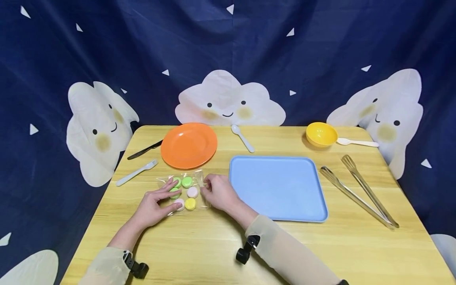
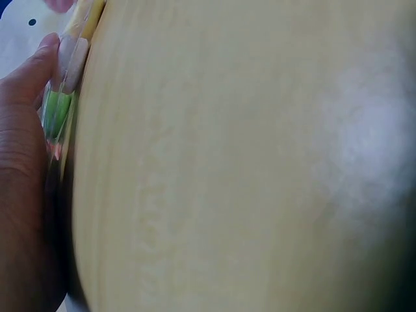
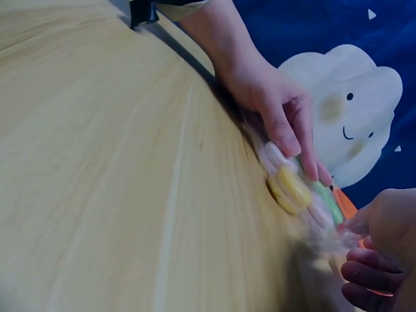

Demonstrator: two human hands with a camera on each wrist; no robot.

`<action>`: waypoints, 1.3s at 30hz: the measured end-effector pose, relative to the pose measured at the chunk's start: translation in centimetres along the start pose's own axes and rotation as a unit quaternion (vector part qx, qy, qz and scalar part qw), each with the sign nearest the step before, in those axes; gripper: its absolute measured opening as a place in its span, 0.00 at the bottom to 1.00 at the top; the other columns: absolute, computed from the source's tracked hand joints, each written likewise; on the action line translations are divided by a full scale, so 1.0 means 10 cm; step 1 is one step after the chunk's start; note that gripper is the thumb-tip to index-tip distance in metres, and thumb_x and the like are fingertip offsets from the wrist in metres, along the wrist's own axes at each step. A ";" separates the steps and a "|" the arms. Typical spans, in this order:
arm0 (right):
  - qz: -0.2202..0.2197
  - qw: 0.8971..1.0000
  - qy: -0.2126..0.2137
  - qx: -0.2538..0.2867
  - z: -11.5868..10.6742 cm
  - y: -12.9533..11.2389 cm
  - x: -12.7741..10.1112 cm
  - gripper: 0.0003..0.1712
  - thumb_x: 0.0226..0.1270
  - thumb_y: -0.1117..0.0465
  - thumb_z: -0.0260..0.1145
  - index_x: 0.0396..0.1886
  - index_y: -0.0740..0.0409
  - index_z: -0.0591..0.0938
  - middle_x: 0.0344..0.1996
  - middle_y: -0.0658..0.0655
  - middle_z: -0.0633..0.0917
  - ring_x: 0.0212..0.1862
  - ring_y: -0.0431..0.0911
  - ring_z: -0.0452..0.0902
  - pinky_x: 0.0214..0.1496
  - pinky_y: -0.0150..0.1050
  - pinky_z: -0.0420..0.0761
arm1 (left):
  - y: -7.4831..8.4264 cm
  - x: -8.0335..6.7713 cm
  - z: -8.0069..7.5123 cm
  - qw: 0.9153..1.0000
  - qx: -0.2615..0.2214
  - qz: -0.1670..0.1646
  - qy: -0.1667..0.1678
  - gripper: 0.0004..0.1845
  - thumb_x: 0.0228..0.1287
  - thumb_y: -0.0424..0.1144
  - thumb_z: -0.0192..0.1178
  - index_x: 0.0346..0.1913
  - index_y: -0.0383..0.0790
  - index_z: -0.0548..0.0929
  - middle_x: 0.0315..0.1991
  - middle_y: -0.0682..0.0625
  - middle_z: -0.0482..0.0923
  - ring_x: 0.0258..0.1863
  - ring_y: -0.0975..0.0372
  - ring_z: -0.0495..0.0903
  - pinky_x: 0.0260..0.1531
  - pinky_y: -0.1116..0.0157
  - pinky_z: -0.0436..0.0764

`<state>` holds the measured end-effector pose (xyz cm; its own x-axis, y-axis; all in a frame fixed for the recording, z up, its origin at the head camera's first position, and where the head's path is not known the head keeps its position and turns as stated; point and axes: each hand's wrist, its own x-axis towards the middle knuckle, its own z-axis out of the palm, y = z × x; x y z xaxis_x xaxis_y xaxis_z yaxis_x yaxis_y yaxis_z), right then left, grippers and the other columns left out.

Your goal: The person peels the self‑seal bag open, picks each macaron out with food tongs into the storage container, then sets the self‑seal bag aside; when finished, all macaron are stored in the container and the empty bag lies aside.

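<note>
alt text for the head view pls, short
Two hands work a clear bag of macarons on a wooden table: the left hand presses flat on it, the right hand pinches its right edge. Beside it lie a blue tray, an orange plate, tongs, a yellow bowl and plastic cutlery.

A round orange plastic plate (image 1: pixel 189 145) sits on the yellow wooden table (image 1: pixel 213 245). A black knife (image 1: pixel 144 150) and a white plastic fork (image 1: pixel 137 172) lie to its left. A white plastic spoon (image 1: pixel 243 138) lies to its right. A big flat blue tray (image 1: pixel 278 187) is in the middle. Long shiny metal tongs (image 1: pixel 360 190) lie beside it. A small yellow bowl (image 1: pixel 321 134) has another white spoon (image 1: pixel 357 142) just beside it.
</note>
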<state>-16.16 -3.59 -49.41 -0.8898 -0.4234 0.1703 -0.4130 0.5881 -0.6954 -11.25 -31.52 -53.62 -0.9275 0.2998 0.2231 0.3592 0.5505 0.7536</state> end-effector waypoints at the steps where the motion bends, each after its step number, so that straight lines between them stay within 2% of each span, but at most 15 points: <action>1: 0.001 1.000 -0.001 0.000 0.02 -0.01 0.02 0.07 0.67 0.64 0.75 0.42 0.62 0.88 0.27 0.48 0.84 0.31 0.39 0.79 0.38 0.30 0.81 | -0.01 0.00 0.01 1.000 -0.001 0.000 -0.001 0.25 0.59 0.40 0.81 0.59 0.43 0.90 0.72 0.51 0.75 0.78 0.51 0.64 0.74 0.72 0.56; 8: 0.012 1.000 -0.007 0.024 0.04 0.01 0.12 0.05 0.70 0.70 0.69 0.43 0.64 0.87 0.28 0.50 0.85 0.30 0.39 0.79 0.35 0.30 0.81 | -0.02 0.00 0.01 1.000 -0.003 0.003 0.000 0.25 0.58 0.40 0.82 0.59 0.44 0.90 0.73 0.50 0.74 0.78 0.51 0.64 0.74 0.71 0.56; 13: 0.019 1.000 0.004 -0.013 -0.07 0.09 0.08 0.08 0.71 0.70 0.67 0.47 0.65 0.87 0.28 0.53 0.87 0.30 0.40 0.82 0.37 0.34 0.83 | -0.01 0.00 0.01 1.000 -0.002 0.000 0.000 0.25 0.58 0.41 0.82 0.59 0.44 0.90 0.73 0.50 0.74 0.78 0.51 0.64 0.74 0.72 0.56; 17: -0.004 0.998 0.017 -0.057 -0.12 0.14 0.04 0.11 0.69 0.70 0.70 0.50 0.65 0.86 0.34 0.55 0.88 0.36 0.45 0.84 0.43 0.39 0.85 | 0.01 0.00 0.00 1.000 0.000 -0.003 0.002 0.25 0.58 0.41 0.82 0.59 0.44 0.90 0.73 0.51 0.74 0.78 0.51 0.63 0.74 0.73 0.55; 21: -0.049 0.993 0.035 -0.106 -0.14 0.17 -0.01 0.14 0.64 0.69 0.75 0.49 0.63 0.87 0.43 0.57 0.85 0.45 0.50 0.83 0.50 0.43 0.85 | 0.05 0.01 -0.02 1.000 0.020 0.000 -0.008 0.26 0.59 0.42 0.81 0.61 0.43 0.89 0.73 0.49 0.74 0.77 0.49 0.64 0.73 0.74 0.55; 24: -0.085 0.984 0.040 -0.152 -0.14 0.19 -0.04 0.13 0.62 0.68 0.77 0.46 0.60 0.88 0.46 0.56 0.84 0.50 0.51 0.80 0.55 0.44 0.82 | 0.10 0.03 -0.08 0.998 0.064 0.016 -0.018 0.28 0.62 0.45 0.79 0.64 0.41 0.87 0.74 0.45 0.73 0.71 0.47 0.74 0.71 0.74 0.61; 28: -0.119 0.972 0.014 -0.203 -0.13 0.20 -0.06 0.07 0.65 0.63 0.76 0.42 0.55 0.90 0.48 0.54 0.85 0.54 0.50 0.77 0.57 0.46 0.77 | 0.18 0.00 -0.21 0.989 0.142 0.020 -0.021 0.31 0.65 0.46 0.77 0.67 0.37 0.83 0.73 0.41 0.74 0.65 0.46 0.79 0.67 0.58 0.73; 31: -0.120 0.968 -0.021 -0.217 -0.11 0.21 -0.09 0.04 0.70 0.59 0.74 0.41 0.52 0.90 0.48 0.51 0.86 0.55 0.49 0.77 0.57 0.47 0.76 | 0.21 -0.04 -0.30 0.982 0.187 0.003 -0.032 0.31 0.67 0.45 0.75 0.68 0.35 0.82 0.70 0.40 0.76 0.66 0.43 0.78 0.64 0.45 0.76; 33: -0.113 0.969 -0.038 -0.214 -0.10 0.21 -0.10 0.05 0.72 0.56 0.72 0.41 0.51 0.90 0.48 0.50 0.86 0.55 0.48 0.77 0.58 0.47 0.75 | 0.22 -0.06 -0.32 0.974 0.224 0.001 -0.041 0.30 0.68 0.45 0.75 0.68 0.36 0.82 0.68 0.41 0.79 0.64 0.44 0.80 0.60 0.42 0.78; 35: -0.102 0.972 -0.049 -0.208 -0.09 0.22 -0.11 0.07 0.74 0.53 0.72 0.42 0.50 0.91 0.48 0.50 0.86 0.56 0.48 0.77 0.59 0.48 0.74 | 0.22 -0.06 -0.32 0.964 0.262 0.014 -0.044 0.28 0.68 0.46 0.74 0.66 0.37 0.84 0.65 0.42 0.82 0.59 0.44 0.84 0.56 0.41 0.80; 39: -0.092 0.974 -0.065 -0.195 -0.06 0.21 -0.12 0.15 0.76 0.46 0.70 0.48 0.50 0.91 0.51 0.50 0.84 0.57 0.48 0.74 0.60 0.49 0.72 | 0.25 -0.03 -0.28 0.943 0.328 0.059 -0.017 0.22 0.66 0.46 0.76 0.58 0.38 0.90 0.53 0.44 0.89 0.48 0.47 0.89 0.48 0.44 0.82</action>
<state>-16.13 -1.39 -50.65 -0.7725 -0.6147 0.1593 -0.6277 0.7010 -0.3386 -10.31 -32.43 -50.04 -0.8773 0.4076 0.2535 0.4563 0.8721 0.1769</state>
